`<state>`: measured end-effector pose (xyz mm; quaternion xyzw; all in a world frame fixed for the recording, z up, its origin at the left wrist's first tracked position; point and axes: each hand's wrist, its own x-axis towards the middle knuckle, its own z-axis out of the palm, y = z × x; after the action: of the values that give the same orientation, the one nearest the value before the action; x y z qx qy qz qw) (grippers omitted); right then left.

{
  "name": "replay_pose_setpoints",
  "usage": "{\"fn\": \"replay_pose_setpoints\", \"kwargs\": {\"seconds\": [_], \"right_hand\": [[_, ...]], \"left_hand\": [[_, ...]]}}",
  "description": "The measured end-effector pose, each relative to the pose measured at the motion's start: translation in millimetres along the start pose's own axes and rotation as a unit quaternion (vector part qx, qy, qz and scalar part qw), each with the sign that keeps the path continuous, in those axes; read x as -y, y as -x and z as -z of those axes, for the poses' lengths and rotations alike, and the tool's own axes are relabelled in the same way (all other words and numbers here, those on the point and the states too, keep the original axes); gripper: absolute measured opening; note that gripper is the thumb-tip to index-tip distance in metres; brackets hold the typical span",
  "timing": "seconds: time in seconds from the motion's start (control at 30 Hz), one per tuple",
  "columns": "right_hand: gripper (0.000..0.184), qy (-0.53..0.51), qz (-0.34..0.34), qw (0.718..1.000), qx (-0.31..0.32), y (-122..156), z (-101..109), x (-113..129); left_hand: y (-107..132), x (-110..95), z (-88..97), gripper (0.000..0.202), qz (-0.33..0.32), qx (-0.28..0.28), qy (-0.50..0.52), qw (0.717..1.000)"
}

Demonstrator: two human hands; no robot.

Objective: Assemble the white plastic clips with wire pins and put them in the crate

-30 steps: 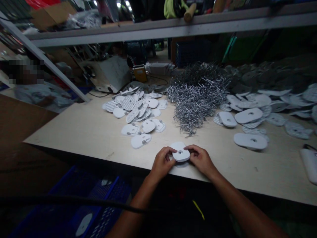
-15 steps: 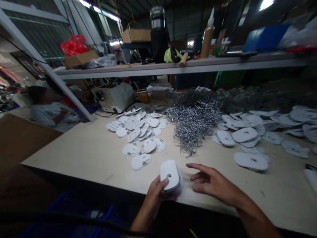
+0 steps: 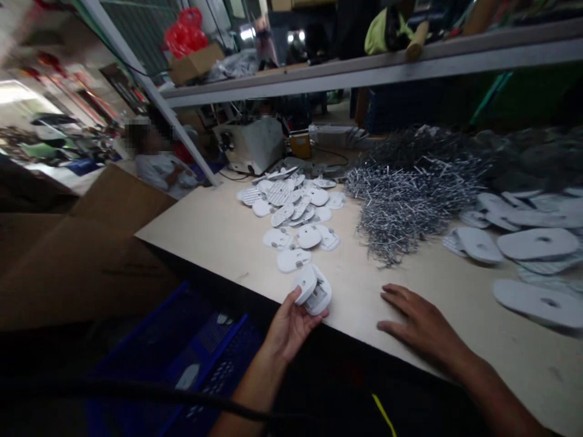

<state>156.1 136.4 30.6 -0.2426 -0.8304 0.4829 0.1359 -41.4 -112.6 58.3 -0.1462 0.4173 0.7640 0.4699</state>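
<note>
Head view: white two-plate piece (image 3: 306, 283) in left hand (image 3: 290, 331)

Left hand: thumb on upper plate, fingers beneath, closed on the piece at the front edge of the desk (image 3: 195, 224); plates parted, metal part visible between. Right hand (image 3: 421, 325): thumb and fingers spread, nothing seen in grip, low at the desk; contact unclear. Beyond: heap of metal pins (image 3: 410, 197), between left-side plates (image 3: 281, 193) and right-side plates (image 3: 537, 244).

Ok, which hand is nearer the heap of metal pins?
Right. The right hand is on the near side of the metal pins, not touching; the left hand is farther off, to the left, holding a white piece.
</note>
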Motion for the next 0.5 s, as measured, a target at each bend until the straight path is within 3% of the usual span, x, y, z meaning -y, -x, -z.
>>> {"fn": "replay_pose_setpoints", "kwargs": {"seconds": [0.07,0.13,0.2,0.33,0.4,0.5], "right_hand": [[0.046,0.064,0.026,0.995,-0.078,2.4,-21.3,-20.8],[0.041,0.064,0.029,0.99,-0.124,4.9,-28.7,-32.0],[0.038,0.058,0.036,0.989,-0.134,6.2,-28.3,-35.1],[0.036,0.055,0.058,0.988,-0.134,5.3,-26.6,-32.1],[0.038,0.051,0.058,0.988,-0.135,4.8,-28.3,-31.5],[0.042,0.049,0.059,0.987,-0.14,5.4,-31.7,-33.2]], "left_hand": [[19.9,-3.5,19.9,0.053,-0.011,-0.03,0.016,0.999],[40.3,-11.5,47.5,0.055,-0.031,-0.067,0.041,0.996],[56.1,-25.7,81.4,0.057,-0.063,-0.114,0.081,0.988],[63.5,-61.5,146.1,0.062,-0.22,-0.196,0.179,0.939],[56.7,-74.5,162.1,0.064,-0.272,-0.212,0.19,0.919],[39.9,-85.6,157.1,0.063,-0.268,-0.224,0.107,0.931]]}}
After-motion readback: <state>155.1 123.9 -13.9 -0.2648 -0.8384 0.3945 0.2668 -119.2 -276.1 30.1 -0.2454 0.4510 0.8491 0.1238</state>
